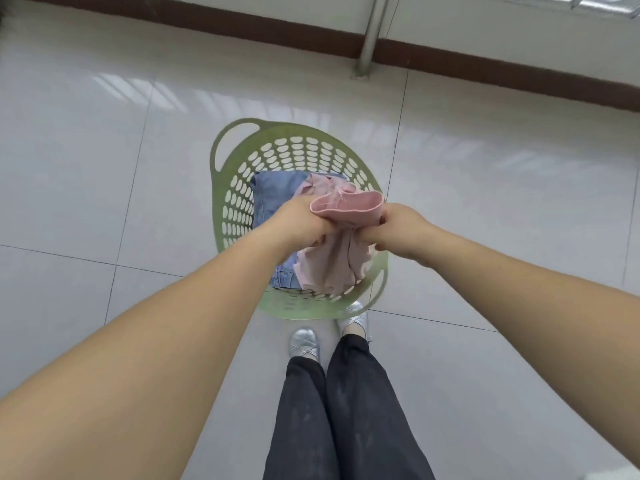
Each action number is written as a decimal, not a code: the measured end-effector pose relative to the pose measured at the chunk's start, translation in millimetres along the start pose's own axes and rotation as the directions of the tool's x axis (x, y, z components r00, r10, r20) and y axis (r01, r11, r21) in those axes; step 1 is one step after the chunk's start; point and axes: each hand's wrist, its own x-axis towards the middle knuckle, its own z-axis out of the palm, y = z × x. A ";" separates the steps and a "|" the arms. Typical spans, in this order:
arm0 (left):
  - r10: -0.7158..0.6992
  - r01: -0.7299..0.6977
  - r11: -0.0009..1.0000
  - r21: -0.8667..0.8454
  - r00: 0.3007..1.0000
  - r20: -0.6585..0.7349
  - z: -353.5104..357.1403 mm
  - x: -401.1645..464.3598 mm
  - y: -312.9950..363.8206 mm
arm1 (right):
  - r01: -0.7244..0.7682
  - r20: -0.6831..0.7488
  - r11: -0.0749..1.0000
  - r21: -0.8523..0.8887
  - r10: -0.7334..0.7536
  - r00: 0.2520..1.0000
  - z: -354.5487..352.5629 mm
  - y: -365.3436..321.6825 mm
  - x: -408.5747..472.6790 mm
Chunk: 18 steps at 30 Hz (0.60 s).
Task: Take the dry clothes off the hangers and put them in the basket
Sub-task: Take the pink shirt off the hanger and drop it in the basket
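A round green perforated basket (pixel 291 147) stands on the tiled floor in front of my feet. Inside it lies a blue denim garment (pixel 277 192), partly covered. My left hand (pixel 301 223) and my right hand (pixel 403 230) both grip a pink garment (pixel 349 209) directly over the basket. Its folded upper edge stretches between the two hands. The rest of it hangs down between them into the basket. No hanger is in view.
A metal pole (pixel 370 36) rises from the floor by the dark skirting board behind the basket. A metal rack (pixel 602 3) shows at the top right corner. My legs in dark trousers and silver shoes stand just behind the basket.
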 end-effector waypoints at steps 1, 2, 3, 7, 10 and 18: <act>0.007 -0.007 1.000 -0.001 1.000 -0.017 -0.6 13.9 0.7 | 0.002 -0.012 1.000 0.003 -0.002 1.000 -2.5 2.5 14.1; 0.018 -0.017 1.000 0.009 0.999 -0.034 -1.1 26.8 1.2 | 0.007 -0.025 1.000 0.006 -0.007 1.000 -4.9 4.0 25.9; 0.032 -0.030 0.999 0.035 0.998 -0.053 -1.8 39.6 0.3 | 0.020 -0.037 1.000 -0.010 -0.020 0.999 -7.1 5.5 36.8; 0.105 -0.070 0.962 0.263 0.987 -0.121 -1.2 99.3 -11.8 | 0.075 -0.093 0.935 -0.346 -0.114 0.989 -10.4 19.4 96.0; 0.142 -0.075 0.939 0.336 0.974 -0.178 1.9 132.5 -21.1 | 0.076 -0.126 0.814 -0.576 -0.181 0.975 -9.5 34.1 134.6; 0.467 -0.323 0.675 0.663 0.883 -0.045 15.3 167.5 -92.1 | 0.179 -0.053 0.638 -0.749 -0.327 0.944 22.4 79.5 154.6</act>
